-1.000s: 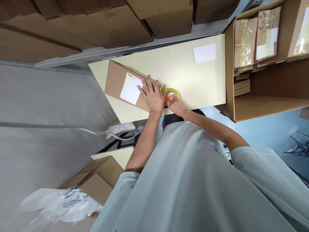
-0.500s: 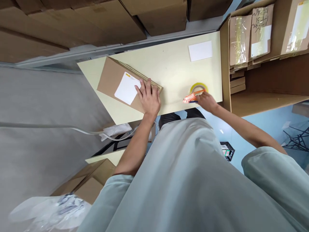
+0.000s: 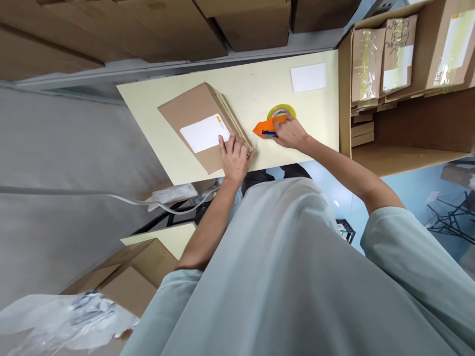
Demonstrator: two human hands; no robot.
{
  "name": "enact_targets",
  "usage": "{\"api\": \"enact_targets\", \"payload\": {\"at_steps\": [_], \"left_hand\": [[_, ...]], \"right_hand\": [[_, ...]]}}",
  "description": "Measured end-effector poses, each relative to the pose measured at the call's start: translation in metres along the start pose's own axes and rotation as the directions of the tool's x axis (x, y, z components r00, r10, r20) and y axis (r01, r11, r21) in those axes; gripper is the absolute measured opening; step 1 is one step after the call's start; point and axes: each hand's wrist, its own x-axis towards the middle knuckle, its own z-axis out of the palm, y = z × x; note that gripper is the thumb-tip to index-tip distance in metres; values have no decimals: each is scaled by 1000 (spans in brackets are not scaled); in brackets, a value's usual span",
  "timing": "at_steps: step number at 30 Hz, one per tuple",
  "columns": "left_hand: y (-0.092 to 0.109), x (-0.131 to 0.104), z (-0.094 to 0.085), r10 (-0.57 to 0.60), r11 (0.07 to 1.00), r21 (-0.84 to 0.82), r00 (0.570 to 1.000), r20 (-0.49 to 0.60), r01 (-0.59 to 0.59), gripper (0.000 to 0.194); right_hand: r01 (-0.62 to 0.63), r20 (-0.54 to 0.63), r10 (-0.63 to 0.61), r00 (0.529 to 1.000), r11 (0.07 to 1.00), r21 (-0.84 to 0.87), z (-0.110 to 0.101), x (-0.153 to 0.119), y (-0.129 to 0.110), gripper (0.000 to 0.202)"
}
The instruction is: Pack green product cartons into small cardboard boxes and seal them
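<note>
"Left hand (image 3: 236,159)?"
"Loosely open, fingers resting on the near end of the cardboard box (image 3: 191,109)."
"Right hand (image 3: 291,132)?"
"Curled around the orange tape dispenser (image 3: 264,127)."
"And the cardboard box?"
"On the surface (image 3: 315,123), left of the dispenser. A white card (image 3: 308,77) lies farther back."

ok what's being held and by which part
The right hand holds the orange tape dispenser by the end opposite its pointed tip. The left hand rests on the cardboard package; any grip is unclear.

cartons (image 3: 256,27), top | pale cable (image 3: 74,191), left | crumpled plastic (image 3: 85,316), lower left
</note>
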Motion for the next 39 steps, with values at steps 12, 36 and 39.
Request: {"api": "enact_targets", "payload": {"at_steps": [12, 36, 39], "left_hand": [[-7, 14, 18, 181, 979, 123, 970, -163, -162, 17], [169, 137, -299, 345, 920, 208, 439, -829, -332, 56], [159, 123, -289, 329, 924, 192, 434, -839, -331, 50]], "right_hand": [[-287, 121, 271, 955, 948, 136, -66, 36, -69, 41], [-15, -399, 38, 916, 998, 61, -464, 153, -52, 55], [-121, -322, 110, 940, 992, -15, -479, 179, -54, 50]]}}
